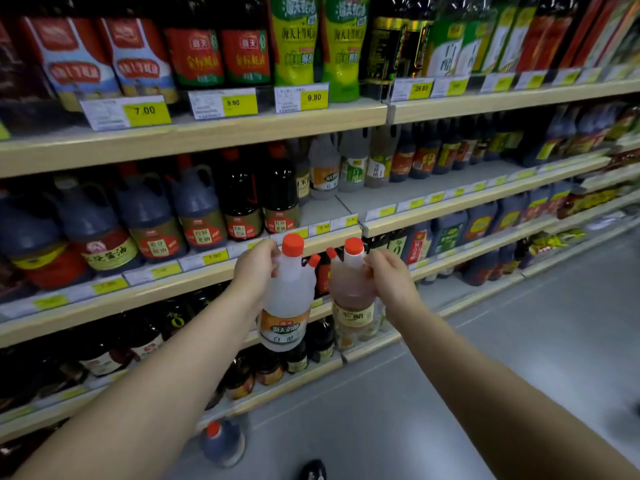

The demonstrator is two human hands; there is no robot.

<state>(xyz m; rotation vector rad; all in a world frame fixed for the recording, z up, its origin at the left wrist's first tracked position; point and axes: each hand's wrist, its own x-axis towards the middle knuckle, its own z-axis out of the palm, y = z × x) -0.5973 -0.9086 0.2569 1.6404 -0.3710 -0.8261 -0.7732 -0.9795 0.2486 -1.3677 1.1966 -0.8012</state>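
My left hand (256, 268) grips the handle of a clear white-vinegar jug (287, 306) with an orange cap and an orange-and-green label. My right hand (389, 278) grips the handle of a second jug (353, 303) holding a pale amber liquid, also orange-capped, with a yellowish label. Both jugs hang upright side by side in the air, in front of the wooden edge of the second shelf from the bottom (194, 282). Both my forearms reach in from the bottom of the view.
Store shelves of dark soy-sauce and vinegar jugs fill the left and top. A gap (325, 209) lies on the middle shelf beside pale bottles (325, 168). A dark jug (223, 445) stands on the grey aisle floor (485, 341) below my left arm, near a shoe tip (313, 471).
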